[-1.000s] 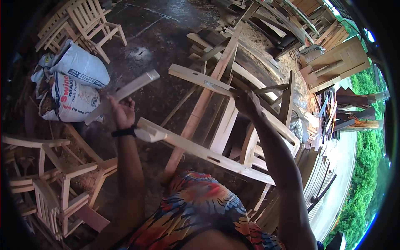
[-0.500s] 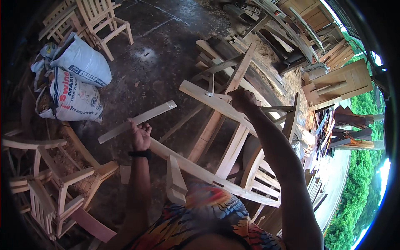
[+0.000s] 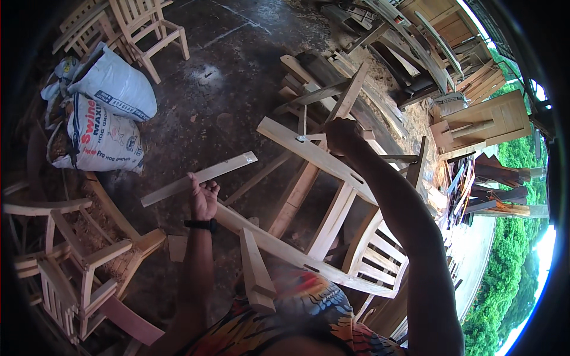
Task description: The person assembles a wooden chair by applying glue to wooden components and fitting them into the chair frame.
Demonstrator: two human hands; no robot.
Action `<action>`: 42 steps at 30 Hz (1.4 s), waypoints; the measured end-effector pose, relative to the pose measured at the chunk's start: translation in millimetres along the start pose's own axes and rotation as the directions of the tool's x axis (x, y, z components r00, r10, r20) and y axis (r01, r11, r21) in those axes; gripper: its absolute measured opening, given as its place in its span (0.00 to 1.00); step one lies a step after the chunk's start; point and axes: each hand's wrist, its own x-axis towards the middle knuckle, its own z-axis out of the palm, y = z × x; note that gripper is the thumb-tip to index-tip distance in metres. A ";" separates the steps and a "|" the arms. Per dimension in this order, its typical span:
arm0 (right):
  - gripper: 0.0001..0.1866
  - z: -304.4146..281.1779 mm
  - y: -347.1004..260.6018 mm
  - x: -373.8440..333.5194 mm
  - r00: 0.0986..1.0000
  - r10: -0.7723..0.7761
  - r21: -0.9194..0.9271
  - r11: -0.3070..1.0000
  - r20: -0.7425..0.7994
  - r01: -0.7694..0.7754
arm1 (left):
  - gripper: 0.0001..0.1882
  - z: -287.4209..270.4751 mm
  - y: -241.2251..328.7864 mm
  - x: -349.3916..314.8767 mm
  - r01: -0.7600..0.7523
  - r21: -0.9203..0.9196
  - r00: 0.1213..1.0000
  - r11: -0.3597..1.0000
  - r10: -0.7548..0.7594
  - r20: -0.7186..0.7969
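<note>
My left hand (image 3: 203, 199), palm up with a dark band at the wrist, holds a pale wooden slat (image 3: 228, 168) at about its middle. My right hand (image 3: 344, 136) is closed over the far rail of a pale chair frame (image 3: 323, 155). From its left side sticks out a thin, whitish strip (image 3: 310, 137) whose kind I cannot make out. The frame lies tilted in front of me, with slots cut in its rails and a crossbar (image 3: 332, 221) between them. Its slatted part (image 3: 380, 256) is at the lower right. A short angled wooden piece (image 3: 255, 273) rests near my body.
Two white feed sacks (image 3: 110, 127) stand at the left. Assembled wooden chairs (image 3: 148, 35) are at the far left, with another chair (image 3: 89, 267) at the near left. Timber beams (image 3: 347, 92) prop behind the frame. Boards and sawdust (image 3: 409, 118) line the right side, beside a panel (image 3: 493, 121).
The slat and my left hand have shifted slightly right. The view has tilted a little, and the chair frame sits slightly differently. My right hand is still at the far rail.
</note>
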 end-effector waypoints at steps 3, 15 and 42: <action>0.08 -18.4 -12.8 5.6 0.994 -0.028 -0.085 0.996 0.101 0.037 | 0.27 1.0 0.0 -2.0 0.000 -0.007 1.000 1.000 0.000 0.002; 0.11 -39.4 -38.5 28.4 0.976 -0.077 -0.237 0.963 0.203 0.126 | 0.25 1.9 2.4 -2.8 0.024 -0.050 1.000 0.998 -0.024 -0.008; 0.05 -36.1 -32.5 19.4 0.979 -0.204 -0.244 0.948 0.031 0.205 | 0.26 -3.2 1.9 5.0 0.054 -0.154 0.996 0.987 -0.065 -0.068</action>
